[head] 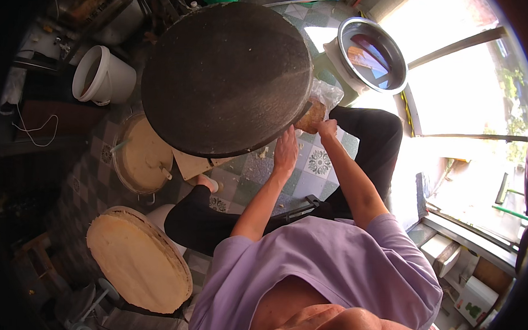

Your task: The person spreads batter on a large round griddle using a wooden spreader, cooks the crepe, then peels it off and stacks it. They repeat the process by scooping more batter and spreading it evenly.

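A large round dark griddle plate (228,76) spreads before me, with pale specks on its surface. At its near right rim, my right hand (327,128) grips the near edge of a brown, rough-surfaced block (313,116); its material is unclear. A small dark flat piece (307,107) lies at the block's left side, beside the rim. Just behind the block is a crumpled clear plastic bag (327,94). My left hand (286,150) is stretched out with its back up, fingertips at the griddle's rim left of the block. It holds nothing that I can see.
Left of the griddle stand a white bucket (114,79) and a pot of pale batter (144,154) with a utensil in it. A stack of thin round flatbreads (138,261) is at lower left. A metal basin of liquid (391,78) stands at right, near bright windows (462,93).
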{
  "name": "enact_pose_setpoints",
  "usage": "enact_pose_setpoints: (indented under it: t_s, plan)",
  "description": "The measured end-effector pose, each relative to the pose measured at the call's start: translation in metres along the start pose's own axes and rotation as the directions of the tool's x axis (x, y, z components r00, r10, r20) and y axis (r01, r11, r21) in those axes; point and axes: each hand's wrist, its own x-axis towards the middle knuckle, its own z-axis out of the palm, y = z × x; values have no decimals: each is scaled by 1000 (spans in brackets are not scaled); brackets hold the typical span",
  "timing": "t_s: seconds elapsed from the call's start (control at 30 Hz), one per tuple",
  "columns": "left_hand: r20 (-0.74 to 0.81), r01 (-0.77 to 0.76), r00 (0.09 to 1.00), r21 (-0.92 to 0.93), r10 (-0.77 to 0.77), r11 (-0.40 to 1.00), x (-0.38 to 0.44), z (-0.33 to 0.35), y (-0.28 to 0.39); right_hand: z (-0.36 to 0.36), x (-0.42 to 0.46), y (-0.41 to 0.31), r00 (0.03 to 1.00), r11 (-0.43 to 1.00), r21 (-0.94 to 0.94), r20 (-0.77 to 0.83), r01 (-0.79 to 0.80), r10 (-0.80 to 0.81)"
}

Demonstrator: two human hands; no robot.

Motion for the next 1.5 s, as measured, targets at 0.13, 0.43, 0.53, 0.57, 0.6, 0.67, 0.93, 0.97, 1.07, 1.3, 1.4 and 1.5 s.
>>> enact_pose_setpoints:
  t_s: [0.13,0.43,0.53,0.57,0.6,0.67,0.93,0.97,1.07,1.3,1.4,1.5]
  plan:
    - [-73,44,996,-174,-57,984,-2,11,-6,3,-35,-5,988,990,91,-117,108,-97]
    - [38,-3,999,-148,9,989,0,-2,-4,-96,-7,-40,943,887,325,-167,328,-288]
    - [-35,-62,998,-173,57,983,3,11,-10,-147,-57,-91,930,821,438,-147,366,-336]
    - [-18,-52,999,-106,50,993,4,9,-11,-161,-68,-104,919,811,433,-189,394,-346]
    - [-2,-51,999,-40,51,998,5,3,-11,-171,-71,-111,892,778,436,-211,453,-401]
    - [-47,-74,996,-29,73,997,3,-5,-8,-178,-50,-112,829,705,438,-263,558,-494]
    - [-113,34,992,-183,-55,983,17,-25,14,-171,-24,-131,792,531,676,-131,511,-596]
    - [-67,27,997,-194,-41,981,20,-23,14,-172,-27,-135,826,557,715,-52,423,-561]
    - [-8,5,1000,-187,-7,982,28,-11,18,-161,-10,-127,815,527,730,-71,435,-575]
    - [-20,26,999,-132,-29,991,44,-17,25,-156,-16,-133,864,495,827,22,267,-502]
    - [56,137,990,-185,-129,973,66,-18,38,-165,-25,-142,860,514,820,54,252,-508]
    - [92,215,976,-212,-199,953,95,-11,39,-163,-22,-141,848,474,860,100,190,-521]
